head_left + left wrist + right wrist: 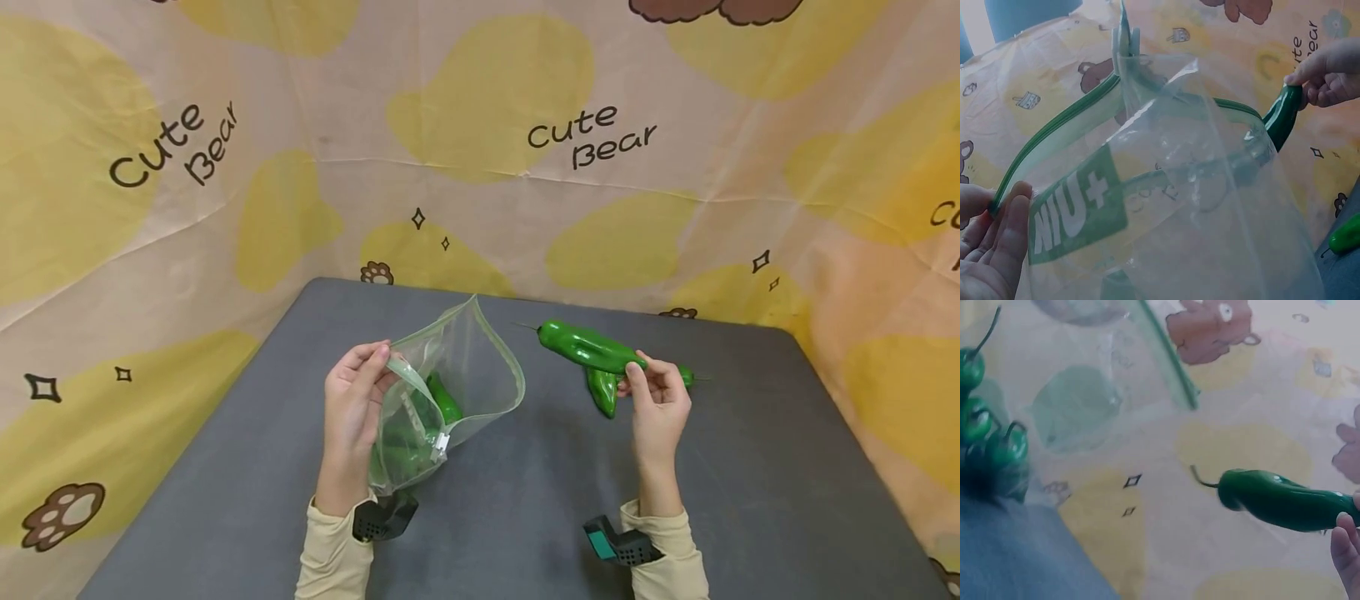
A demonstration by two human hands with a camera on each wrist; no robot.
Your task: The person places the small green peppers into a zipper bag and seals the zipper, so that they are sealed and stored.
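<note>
Between its thumb and fingers my left hand [352, 404] [997, 244] pinches the green zip rim of a clear plastic zip bag [487, 358] [1210, 237]. The bag's mouth gapes towards the right, and a white slider [440, 444] sits on its rim. Several green chili peppers [444, 400] [1007, 447] lie inside the bag. My right hand [660, 400] [1349, 550] holds another green chili pepper [585, 346] [1285, 500] by its tapered end, stem pointing left towards the bag. The held pepper is outside the bag, apart from its rim in the head view.
Beyond the right hand, more green peppers [602, 392] [1345, 236] rest on the grey table [517, 517], partly hidden by the hand and held pepper. A printed cloth [480, 200] hangs behind the table and at its sides. Each wrist wears a black device [384, 518].
</note>
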